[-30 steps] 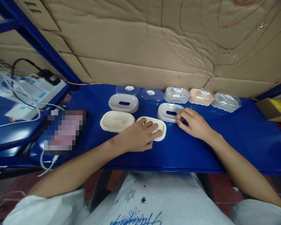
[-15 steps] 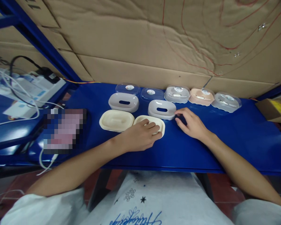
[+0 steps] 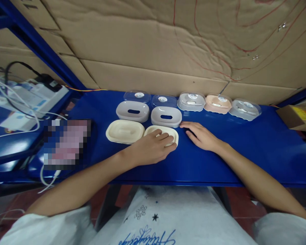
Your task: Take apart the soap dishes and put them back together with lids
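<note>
"Slotted grey dish, right one?"

"Just behind the right cream tray. My left hand overlies that tray, grip unclear; my right hand, apart, fingers extended, lies right of it, touching the dish."

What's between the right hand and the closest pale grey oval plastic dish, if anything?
Nothing visible: the right hand seems to touch the dish at its right end. The left hand is over a cream oval plastic tray, not between.
</note>
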